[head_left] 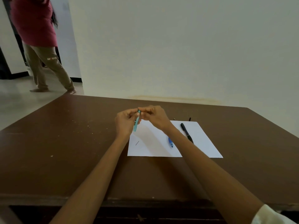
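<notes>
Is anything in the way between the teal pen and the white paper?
Nothing visible. The left hand and right hand hold the teal pen above bare paper near its left corner; the blue pen and black pen lie farther right.

Teal pen [135, 126] between left grip [125, 121] and right grip [153, 117], by white paper [152, 148]
</notes>
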`<act>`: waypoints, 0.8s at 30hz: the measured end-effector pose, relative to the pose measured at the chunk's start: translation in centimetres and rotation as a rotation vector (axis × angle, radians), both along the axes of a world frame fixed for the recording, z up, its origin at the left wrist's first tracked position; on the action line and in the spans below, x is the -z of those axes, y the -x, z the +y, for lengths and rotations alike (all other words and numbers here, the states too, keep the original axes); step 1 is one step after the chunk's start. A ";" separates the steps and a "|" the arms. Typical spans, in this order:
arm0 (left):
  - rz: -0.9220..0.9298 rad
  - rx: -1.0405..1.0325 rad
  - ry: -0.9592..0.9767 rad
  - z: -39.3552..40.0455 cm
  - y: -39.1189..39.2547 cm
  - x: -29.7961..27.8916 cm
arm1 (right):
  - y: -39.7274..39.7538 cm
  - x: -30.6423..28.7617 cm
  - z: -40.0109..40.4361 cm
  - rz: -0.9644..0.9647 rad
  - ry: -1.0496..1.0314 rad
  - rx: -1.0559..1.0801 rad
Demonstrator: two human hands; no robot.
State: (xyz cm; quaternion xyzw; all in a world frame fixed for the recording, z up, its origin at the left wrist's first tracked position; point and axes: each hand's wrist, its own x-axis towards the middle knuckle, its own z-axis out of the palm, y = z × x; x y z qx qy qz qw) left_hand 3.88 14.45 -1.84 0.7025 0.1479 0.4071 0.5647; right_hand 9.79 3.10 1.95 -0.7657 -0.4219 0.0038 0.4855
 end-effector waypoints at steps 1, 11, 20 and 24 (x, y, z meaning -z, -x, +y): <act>-0.017 0.016 0.041 0.0 0.1 -0.1 | 0.1 -0.1 0.0 0.038 -0.029 -0.007; 0.079 0.042 0.218 0.6 0.2 0.0 | 1.1 1.3 1.1 0.468 0.040 0.090; 0.349 -0.001 -0.217 0.7 -0.4 0.9 | 0.5 1.2 1.0 0.551 0.045 0.134; 0.519 -0.028 -0.526 1.4 -0.1 1.3 | 0.0 0.7 1.7 0.631 0.172 0.202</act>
